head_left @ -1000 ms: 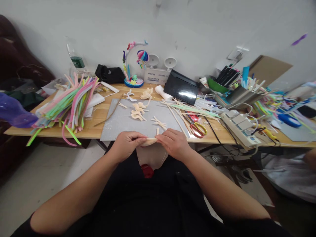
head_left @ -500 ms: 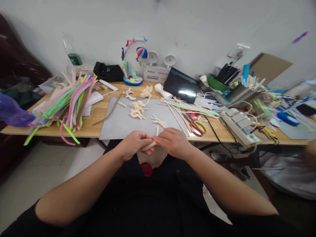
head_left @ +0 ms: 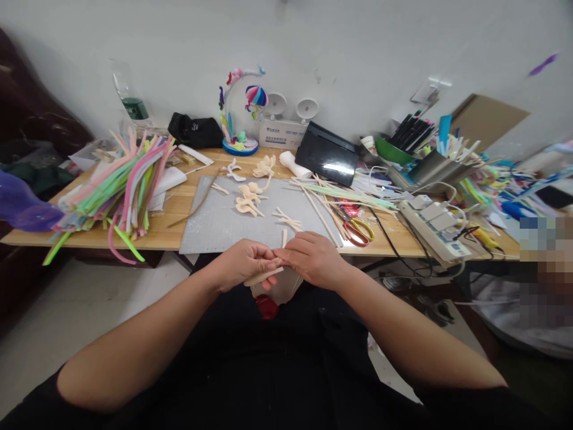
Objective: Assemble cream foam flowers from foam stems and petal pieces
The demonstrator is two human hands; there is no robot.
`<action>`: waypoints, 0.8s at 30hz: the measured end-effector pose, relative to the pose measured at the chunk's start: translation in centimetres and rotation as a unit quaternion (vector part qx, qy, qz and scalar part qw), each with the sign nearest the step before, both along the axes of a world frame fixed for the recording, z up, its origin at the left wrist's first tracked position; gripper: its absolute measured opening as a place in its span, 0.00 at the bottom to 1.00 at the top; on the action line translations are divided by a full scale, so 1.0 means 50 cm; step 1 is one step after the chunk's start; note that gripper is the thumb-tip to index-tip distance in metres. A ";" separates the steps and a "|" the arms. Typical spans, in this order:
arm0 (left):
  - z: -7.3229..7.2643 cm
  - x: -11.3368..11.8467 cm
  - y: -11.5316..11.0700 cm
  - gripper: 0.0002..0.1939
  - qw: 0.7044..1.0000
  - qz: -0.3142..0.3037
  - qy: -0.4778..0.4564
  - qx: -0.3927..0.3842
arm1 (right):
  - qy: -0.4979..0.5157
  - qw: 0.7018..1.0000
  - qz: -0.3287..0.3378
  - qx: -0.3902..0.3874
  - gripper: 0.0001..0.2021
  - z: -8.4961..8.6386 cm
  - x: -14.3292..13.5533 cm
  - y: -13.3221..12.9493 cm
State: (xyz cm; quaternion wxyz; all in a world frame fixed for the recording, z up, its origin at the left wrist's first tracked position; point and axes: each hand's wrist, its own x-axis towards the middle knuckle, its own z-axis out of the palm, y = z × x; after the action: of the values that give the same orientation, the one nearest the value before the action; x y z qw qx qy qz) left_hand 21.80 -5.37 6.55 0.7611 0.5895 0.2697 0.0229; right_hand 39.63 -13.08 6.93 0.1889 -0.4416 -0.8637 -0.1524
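Note:
Just in front of the table's edge, my left hand (head_left: 248,263) is closed on a cream pipe cleaner piece (head_left: 265,276), which lies along its fingers. My right hand (head_left: 317,258) meets it from the right, its fingertips pinching the cream material against the left fingers. One cream end (head_left: 285,237) sticks up between the hands; my fingers hide how it joins the rest. On the grey cutting mat (head_left: 215,224) ahead lie short cream pieces (head_left: 287,220) in a crossed pile, petal-like looped shapes (head_left: 247,206), and a fuller cream flower (head_left: 264,166).
Bundled coloured pipe cleaners (head_left: 120,185) overhang the table at left. Scissors (head_left: 358,232) lie right of the mat near loose stems, with a power strip (head_left: 434,230) and cables beyond. Behind stand a decorated arch (head_left: 240,145) and a black box (head_left: 329,154). Another person's blurred arm shows far right.
My left fingers have shifted slightly, and the cream piece now shows as a longer, flatter strip below them. At far right, the other person's arm has come further into view.

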 end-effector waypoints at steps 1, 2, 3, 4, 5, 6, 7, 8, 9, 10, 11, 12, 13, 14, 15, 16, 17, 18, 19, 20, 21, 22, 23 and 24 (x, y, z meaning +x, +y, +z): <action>-0.001 0.000 -0.001 0.11 1.000 0.004 -0.001 0.006 | 0.003 1.000 0.006 -0.013 0.12 0.004 0.000 -0.001; -0.003 0.001 -0.001 0.11 1.000 0.011 -0.006 0.014 | 0.005 1.000 0.013 -0.026 0.13 0.009 0.001 -0.003; -0.006 0.001 -0.002 0.10 0.999 0.022 -0.011 0.022 | 0.005 0.999 0.018 -0.038 0.15 0.014 0.002 -0.004; -0.009 0.003 -0.002 0.10 0.999 0.034 -0.016 0.030 | 0.005 0.999 0.021 -0.045 0.18 0.019 0.003 -0.006; -0.013 0.004 -0.003 0.10 0.998 0.046 -0.019 0.038 | 0.004 0.999 0.021 -0.047 0.19 0.022 0.004 -0.007; -0.016 0.006 -0.004 0.10 0.997 0.059 -0.020 0.043 | 0.004 0.999 0.017 -0.043 0.20 0.024 0.004 -0.008; -0.019 0.007 -0.004 0.10 0.996 0.071 -0.020 0.047 | 0.004 0.999 0.010 -0.035 0.20 0.024 0.004 -0.008; -0.020 0.009 -0.006 0.11 0.995 0.080 -0.019 0.049 | 0.004 1.000 0.003 -0.024 0.19 0.022 0.004 -0.008; -0.021 0.011 -0.007 0.11 0.995 0.087 -0.020 0.051 | 0.004 1.000 -0.004 -0.013 0.18 0.020 0.004 -0.008; -0.021 0.012 -0.009 0.12 0.994 0.092 -0.021 0.053 | 0.003 1.000 -0.007 -0.002 0.17 0.016 0.003 -0.008; -0.020 0.014 -0.012 0.13 0.993 0.098 -0.021 0.056 | 0.004 1.000 -0.009 0.010 0.15 0.013 0.001 -0.008; -0.019 0.015 -0.015 0.13 0.992 0.104 -0.023 0.059 | 0.006 1.000 -0.010 0.024 0.13 0.010 -0.001 -0.008; -0.018 0.015 -0.018 0.14 0.992 0.111 -0.028 0.060 | 0.011 0.999 -0.011 0.042 0.12 0.008 -0.003 -0.008; -0.017 0.016 -0.020 0.14 0.991 0.118 -0.035 0.059 | 0.019 0.998 -0.011 0.065 0.10 0.006 -0.005 -0.008; -0.017 0.016 -0.022 0.14 0.990 0.127 -0.043 0.054 | 0.026 0.996 -0.009 0.089 0.09 0.005 -0.007 -0.009; -0.018 0.016 -0.024 0.13 0.989 0.134 -0.051 0.044 | 0.030 0.993 -0.004 0.113 0.08 0.005 -0.009 -0.010; -0.019 0.016 -0.025 0.13 0.988 0.139 -0.061 0.027 | 0.030 0.991 0.004 0.134 0.08 0.005 -0.011 -0.011; -0.021 0.015 -0.025 0.12 0.987 0.143 -0.070 0.005 | 0.026 0.988 0.015 0.151 0.08 0.005 -0.012 -0.012; -0.023 0.015 -0.026 0.12 0.986 0.143 -0.080 -0.020 | 0.019 0.986 0.027 0.162 0.08 0.004 -0.014 -0.014; -0.024 0.014 -0.025 0.11 0.985 0.140 -0.091 -0.045 | 0.012 0.985 0.038 0.168 0.08 0.002 -0.014 -0.015; -0.026 0.013 -0.025 0.11 0.983 0.135 -0.104 -0.067 | 0.007 0.985 0.046 0.168 0.08 0.000 -0.014 -0.016; -0.027 0.012 -0.024 0.11 0.981 0.130 -0.116 -0.085 | 0.003 0.985 0.051 0.165 0.07 -0.003 -0.014 -0.017; -0.028 0.011 -0.023 0.10 0.979 0.126 -0.126 -0.098 | 0.000 0.986 0.053 0.157 0.07 -0.007 -0.013 -0.018; -0.028 0.009 -0.022 0.10 0.978 0.123 -0.133 -0.107 | -0.001 0.987 0.053 0.149 0.08 -0.010 -0.012 -0.018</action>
State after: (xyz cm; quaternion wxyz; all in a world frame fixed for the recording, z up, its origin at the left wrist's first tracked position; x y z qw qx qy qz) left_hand 22.26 -6.48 5.12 0.8403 0.4583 0.2374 0.1658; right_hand 39.03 -13.98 6.41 0.2592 -0.3619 -0.8540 -0.2694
